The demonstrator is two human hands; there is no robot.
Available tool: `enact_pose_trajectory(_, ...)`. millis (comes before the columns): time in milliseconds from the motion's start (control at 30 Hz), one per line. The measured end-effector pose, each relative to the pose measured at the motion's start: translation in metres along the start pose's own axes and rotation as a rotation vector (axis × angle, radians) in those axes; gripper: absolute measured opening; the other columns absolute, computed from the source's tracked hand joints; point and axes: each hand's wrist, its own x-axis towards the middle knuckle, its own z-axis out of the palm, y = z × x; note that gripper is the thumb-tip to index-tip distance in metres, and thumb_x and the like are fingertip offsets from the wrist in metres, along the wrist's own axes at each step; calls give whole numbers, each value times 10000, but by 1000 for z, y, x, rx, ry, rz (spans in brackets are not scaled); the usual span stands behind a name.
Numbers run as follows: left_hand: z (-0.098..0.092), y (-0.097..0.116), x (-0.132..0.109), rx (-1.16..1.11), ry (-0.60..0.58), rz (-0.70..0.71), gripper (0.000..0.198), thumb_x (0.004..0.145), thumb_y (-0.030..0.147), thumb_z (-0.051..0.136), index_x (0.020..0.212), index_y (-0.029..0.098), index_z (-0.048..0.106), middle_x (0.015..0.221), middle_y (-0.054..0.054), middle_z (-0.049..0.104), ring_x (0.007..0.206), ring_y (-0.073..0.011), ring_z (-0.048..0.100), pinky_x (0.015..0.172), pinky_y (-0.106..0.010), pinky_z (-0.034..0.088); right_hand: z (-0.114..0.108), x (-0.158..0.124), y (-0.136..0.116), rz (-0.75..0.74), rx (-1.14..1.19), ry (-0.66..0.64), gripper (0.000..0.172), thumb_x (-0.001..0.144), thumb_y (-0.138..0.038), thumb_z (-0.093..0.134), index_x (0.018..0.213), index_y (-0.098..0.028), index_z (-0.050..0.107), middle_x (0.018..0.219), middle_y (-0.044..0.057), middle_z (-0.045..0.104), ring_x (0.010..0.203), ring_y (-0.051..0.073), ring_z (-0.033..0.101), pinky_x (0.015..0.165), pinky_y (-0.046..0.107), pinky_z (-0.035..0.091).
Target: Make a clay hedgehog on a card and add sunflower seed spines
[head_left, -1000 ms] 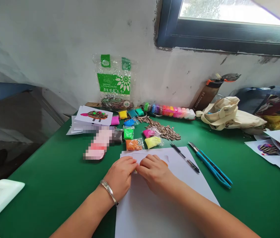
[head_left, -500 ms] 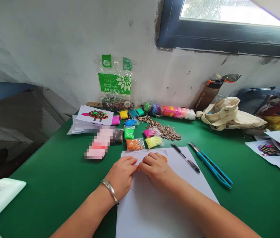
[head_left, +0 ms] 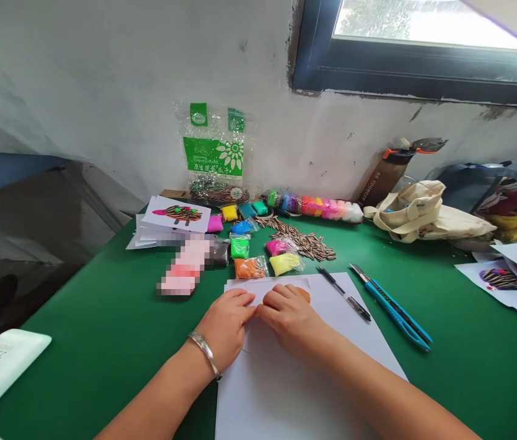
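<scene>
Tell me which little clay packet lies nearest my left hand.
The orange packet, just past the far edge of the paper, straight ahead of your left hand. The yellow packet lies farther right; the green packet sits behind the orange one.

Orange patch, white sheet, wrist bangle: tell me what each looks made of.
Orange patch: probably soft modelling clay, matte, pressed flat, matching the bagged lumps nearby. White sheet: paper, thin, matte, lying flat. Wrist bangle: likely metal, silvery with a shine.
</scene>
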Motion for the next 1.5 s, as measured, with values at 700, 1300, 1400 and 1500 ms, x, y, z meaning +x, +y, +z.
enact_pose_trajectory(700, 2, -3, -1, 28, 61, 43, 370, 790, 8, 452, 937, 192, 737, 1056, -64, 708, 1035, -229, 597, 932, -397, 513, -24, -7, 16, 262, 227, 29, 193, 891, -128, 492, 784, -182, 644, 737, 25, 581, 717, 142, 476, 660, 261, 327)
enact_pose_trajectory(1300, 5, 0, -7, 35, 4, 45, 455, 797, 26, 454, 1166, 212, 644, 1205, -76, 651, 1177, -259, 544, 987, -445, 486, -36, -68, 42, 531, 103, -134, 262, 903, -151, 409, 811, -200, 650, 767, 41, 583, 756, 178, 518, 651, 274, 375)
enact_pose_trajectory(1400, 6, 4, -8, 89, -52, 38, 482, 769, 11, 494, 1184, 215, 631, 1261, -107, 610, 1216, -298, 506, 1005, -498, 451, -38, -68, 44, 531, 124, -126, 270, 903, -156, 403, 840, -202, 661, 782, 48, 589, 767, 181, 522, 658, 278, 386)
enact_pose_trajectory(1500, 6, 9, -7, 170, -136, 31, 507, 740, 0, 525, 1205, 183, 614, 1286, -137, 587, 1235, -341, 481, 1007, -546, 426, -40, -70, 46, 555, 181, -126, 274, 901, -167, 399, 819, -206, 658, 782, 43, 589, 762, 177, 529, 654, 274, 395)
